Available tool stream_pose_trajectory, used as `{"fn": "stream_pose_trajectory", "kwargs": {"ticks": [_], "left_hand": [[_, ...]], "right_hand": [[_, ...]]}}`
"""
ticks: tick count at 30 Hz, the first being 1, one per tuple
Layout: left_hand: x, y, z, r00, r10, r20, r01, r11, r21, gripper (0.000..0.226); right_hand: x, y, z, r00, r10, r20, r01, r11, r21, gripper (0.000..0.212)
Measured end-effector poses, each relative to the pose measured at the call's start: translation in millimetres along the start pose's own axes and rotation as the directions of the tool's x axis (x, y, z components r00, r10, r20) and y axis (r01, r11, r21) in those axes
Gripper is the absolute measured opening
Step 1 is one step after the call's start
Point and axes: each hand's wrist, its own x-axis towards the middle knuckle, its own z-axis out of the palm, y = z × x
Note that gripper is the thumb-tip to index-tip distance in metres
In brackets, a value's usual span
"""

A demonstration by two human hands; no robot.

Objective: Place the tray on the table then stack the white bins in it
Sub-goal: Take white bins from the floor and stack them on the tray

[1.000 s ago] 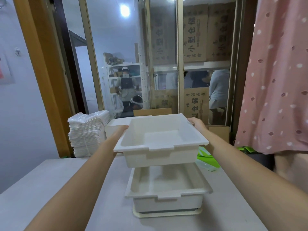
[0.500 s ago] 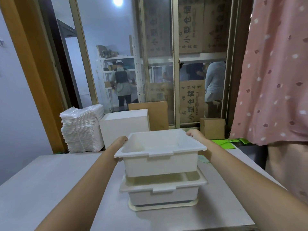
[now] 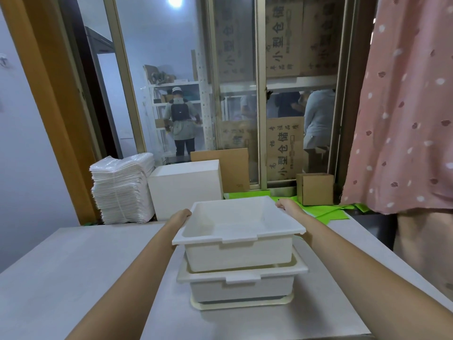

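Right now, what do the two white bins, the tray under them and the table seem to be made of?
Upper bin and lower bin: likely moulded plastic, smooth and matte; one-piece rims with formed lips. Tray: probably plastic too, cream, rounded edge; little of it shows. Table: pale grey, matte, flat top; possibly laminate, cannot tell.

A glass sliding door (image 3: 235,94) faces the grey table (image 3: 73,266), pink curtain (image 3: 404,106) rightward.

You have lowered the upper white plastic bin (image 3: 235,231) from well above the lower white plastic bin (image 3: 241,283) until its base sits partly inside it. Your left hand (image 3: 182,215) and right hand (image 3: 285,204) came down with it, gripping its side rims.
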Motion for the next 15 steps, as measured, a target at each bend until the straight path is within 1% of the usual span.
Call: {"fn": "stream_pose_trajectory", "kwargs": {"ticks": [2, 4, 9, 10, 13, 15], "left_hand": [[4, -3, 2, 1.000, 0.008, -0.007, -0.008, 1.000, 0.003, 0.026], [5, -9, 4, 1.000, 0.012, -0.014, -0.012, 1.000, -0.021, 0.025], [10, -20, 6, 1.000, -0.005, -0.028, 0.001, 0.991, -0.134, 0.024], [12, -21, 6, 0.999, -0.005, -0.033, 0.000, 0.988, -0.153, 0.024], [14, -25, 6, 0.999, -0.005, -0.036, 0.000, 0.989, -0.149, 0.024], [14, -30, 7, 0.999, -0.037, -0.016, 0.034, 0.986, -0.160, 0.021]], "right_hand": [[3, 1, -1, 1.000, -0.020, -0.016, 0.020, 0.999, -0.026, 0.032], [4, 4, 0, 0.999, -0.025, -0.022, 0.024, 0.998, -0.058, 0.034], [10, 12, -1, 1.000, -0.010, -0.008, 0.010, 0.999, -0.032, 0.022], [11, 11, -1, 1.000, -0.011, -0.007, 0.011, 0.999, -0.039, 0.023], [14, 11, -1, 1.000, -0.016, -0.025, 0.012, 0.992, -0.128, 0.033], [17, 14, -1, 0.999, -0.010, -0.045, 0.001, 0.982, -0.188, 0.029]]}}
